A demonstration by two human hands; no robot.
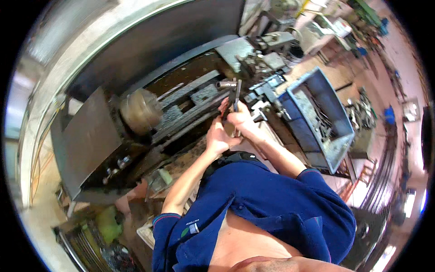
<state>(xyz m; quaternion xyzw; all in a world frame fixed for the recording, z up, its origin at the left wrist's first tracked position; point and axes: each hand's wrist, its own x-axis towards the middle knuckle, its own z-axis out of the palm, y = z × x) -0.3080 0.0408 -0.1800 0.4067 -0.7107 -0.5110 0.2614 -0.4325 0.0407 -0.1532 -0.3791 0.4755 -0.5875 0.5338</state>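
Both my hands are together in front of my waist, over the near side of a metal lathe. My left hand (219, 137) is closed round the lower part of a dark, long metal tool (234, 96), its fingers partly hidden. From the right, my right hand (242, 119) grips the same tool with its fingers wrapped round it. A short, shiny steel cylinder (224, 84) juts out leftward near the tool's far end; whether it is part of the tool cannot be made out. To the left is the round lathe chuck (141, 111), with the lathe bed (201, 94) behind my hands.
A blue plastic bin (304, 136) holding loose metal parts stands close on my right. Between it and my hands sits the lathe's carriage (267, 88). The boxy headstock (88, 140) rises at left. A cluttered bench (276, 41) lies beyond the bed.
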